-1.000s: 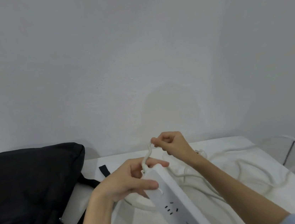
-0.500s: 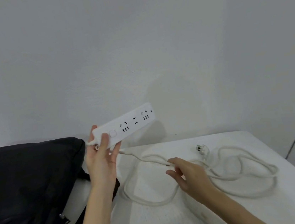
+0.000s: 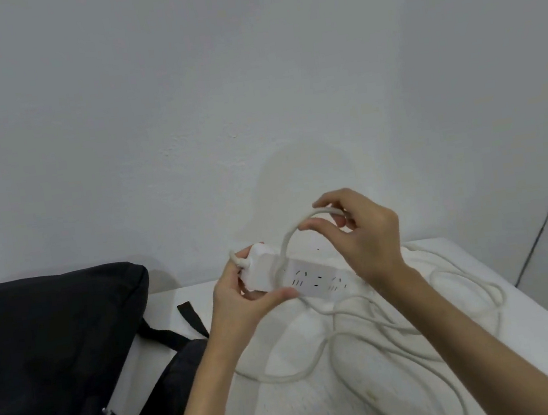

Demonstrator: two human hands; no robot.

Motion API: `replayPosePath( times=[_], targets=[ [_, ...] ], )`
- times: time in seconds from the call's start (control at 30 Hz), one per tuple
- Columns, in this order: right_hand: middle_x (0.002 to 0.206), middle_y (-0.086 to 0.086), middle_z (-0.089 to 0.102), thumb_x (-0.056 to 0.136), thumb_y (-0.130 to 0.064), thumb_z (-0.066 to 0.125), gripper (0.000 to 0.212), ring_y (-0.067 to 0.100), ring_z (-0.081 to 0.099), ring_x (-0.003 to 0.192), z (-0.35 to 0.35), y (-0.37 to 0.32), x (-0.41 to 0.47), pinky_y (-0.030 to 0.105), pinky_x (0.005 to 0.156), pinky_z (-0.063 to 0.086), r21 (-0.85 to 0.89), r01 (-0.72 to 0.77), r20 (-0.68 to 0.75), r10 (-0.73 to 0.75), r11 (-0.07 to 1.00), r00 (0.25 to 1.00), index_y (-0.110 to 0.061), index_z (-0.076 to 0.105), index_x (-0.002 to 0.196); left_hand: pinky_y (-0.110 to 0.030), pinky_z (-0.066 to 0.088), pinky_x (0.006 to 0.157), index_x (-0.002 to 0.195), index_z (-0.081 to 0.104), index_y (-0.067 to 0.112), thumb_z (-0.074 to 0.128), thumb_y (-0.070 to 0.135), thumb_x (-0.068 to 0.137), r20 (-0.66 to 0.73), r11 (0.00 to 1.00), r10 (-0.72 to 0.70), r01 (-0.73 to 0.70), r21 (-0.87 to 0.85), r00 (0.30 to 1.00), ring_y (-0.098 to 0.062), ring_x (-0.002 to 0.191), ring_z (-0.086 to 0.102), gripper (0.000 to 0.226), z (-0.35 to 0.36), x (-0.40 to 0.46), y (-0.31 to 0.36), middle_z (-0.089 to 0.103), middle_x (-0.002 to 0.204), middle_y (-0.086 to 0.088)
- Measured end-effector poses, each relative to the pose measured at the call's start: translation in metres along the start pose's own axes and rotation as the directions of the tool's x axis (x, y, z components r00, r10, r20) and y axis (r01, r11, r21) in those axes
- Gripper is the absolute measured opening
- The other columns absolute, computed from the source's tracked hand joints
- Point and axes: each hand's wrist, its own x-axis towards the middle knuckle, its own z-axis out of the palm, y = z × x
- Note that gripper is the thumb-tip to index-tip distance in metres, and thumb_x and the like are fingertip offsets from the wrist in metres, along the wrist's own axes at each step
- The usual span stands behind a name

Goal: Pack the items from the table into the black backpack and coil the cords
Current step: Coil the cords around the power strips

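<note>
Now the left hand (image 3: 242, 300) clamps the strip (image 3: 294, 275) at its nine o'clock end — the right hand (image 3: 358, 231) pinches a cord (image 3: 290, 239) loop at twelve o'clock above it.

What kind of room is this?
Probably a plain indoor room, perhaps an office or study corner: bare white walls, a white table in the corner, and a black backpack beside a power strip.

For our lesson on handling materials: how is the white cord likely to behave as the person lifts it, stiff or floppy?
Probably floppy yet springy: the white cord lies in loose, uneven loops on the table. It likely bends easily, since the right hand pinches it into an arch over the power strip in the left hand. Loose loops may tangle.
</note>
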Motion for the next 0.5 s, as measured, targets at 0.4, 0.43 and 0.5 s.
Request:
replayPosePath(
  times=[0.4, 0.43, 0.5],
  targets=[
    [0.041, -0.001, 0.042, 0.079, -0.013, 0.072, 0.022, 0.010, 0.030, 0.037, 0.016, 0.041, -0.013, 0.019, 0.041, 0.023, 0.310, -0.712, 0.584, 0.464, 0.630, 0.666, -0.011, 0.058, 0.062, -0.029, 0.054, 0.058, 0.087, 0.069, 0.008, 0.084, 0.028, 0.047, -0.084, 0.974, -0.160, 0.143, -0.173, 0.984, -0.021, 0.075, 0.069, 0.047, -0.025, 0.003, 0.018, 0.072, 0.084, -0.009],
    [0.043, 0.001, 0.047, 0.078, -0.016, 0.071, 0.021, 0.011, 0.034, 0.038, 0.014, 0.044, -0.015, 0.019, 0.041, 0.024, 0.293, -0.727, 0.601, 0.472, 0.621, 0.645, -0.010, 0.059, 0.063, -0.030, 0.055, 0.059, 0.086, 0.067, 0.006, 0.086, 0.024, 0.049, -0.087, 0.959, -0.193, 0.169, -0.228, 0.977, -0.020, 0.075, 0.068, 0.045, -0.026, 0.003, 0.018, 0.072, 0.083, -0.008],
    [0.045, 0.003, 0.049, 0.072, -0.020, 0.064, 0.019, 0.010, 0.036, 0.037, 0.014, 0.048, -0.023, 0.015, 0.038, 0.024, 0.334, -0.753, 0.582, 0.504, 0.567, 0.638, -0.002, 0.060, 0.066, -0.029, 0.057, 0.060, 0.091, 0.064, 0.003, 0.083, 0.016, 0.056, -0.107, 0.908, -0.262, 0.207, -0.364, 0.959, -0.020, 0.078, 0.067, 0.042, -0.028, 0.005, 0.019, 0.069, 0.086, -0.010]
  ],
)
